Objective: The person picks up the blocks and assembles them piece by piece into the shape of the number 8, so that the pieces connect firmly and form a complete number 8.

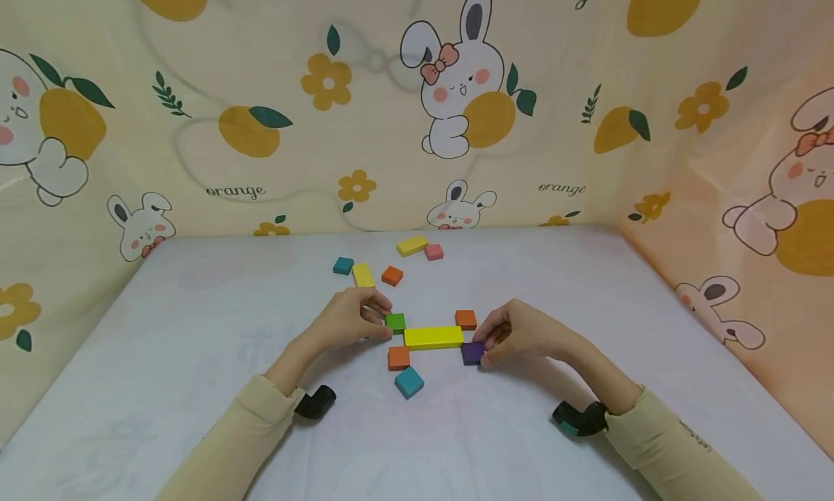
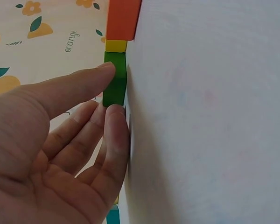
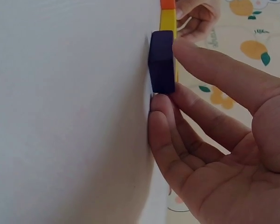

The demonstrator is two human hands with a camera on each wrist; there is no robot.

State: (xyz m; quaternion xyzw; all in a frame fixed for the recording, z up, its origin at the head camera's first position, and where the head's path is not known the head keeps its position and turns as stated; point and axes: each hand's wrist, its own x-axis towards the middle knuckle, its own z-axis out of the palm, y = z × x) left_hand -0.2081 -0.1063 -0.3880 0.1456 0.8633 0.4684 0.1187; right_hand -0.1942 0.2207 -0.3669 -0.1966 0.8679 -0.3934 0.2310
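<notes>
In the head view, a long yellow block (image 1: 433,337) lies flat at the middle of the group. My left hand (image 1: 352,318) pinches a green block (image 1: 395,323) at its left end, and the left wrist view shows the thumb on the green block's (image 2: 115,79) face. At the other end my right hand (image 1: 526,333) pinches a purple block (image 1: 473,353), also in the right wrist view, where the thumb touches the purple block's (image 3: 162,63) edge. One orange block (image 1: 399,358) sits by the yellow block's lower left corner, another orange block (image 1: 465,319) by its upper right.
A teal block (image 1: 409,382) lies turned in front of the group. Farther back are another teal block (image 1: 343,266), a yellow block (image 1: 363,275), an orange block (image 1: 392,276), a second yellow block (image 1: 412,245) and a pink block (image 1: 434,252). A patterned cloth (image 1: 391,124) hangs behind the white table (image 1: 489,443).
</notes>
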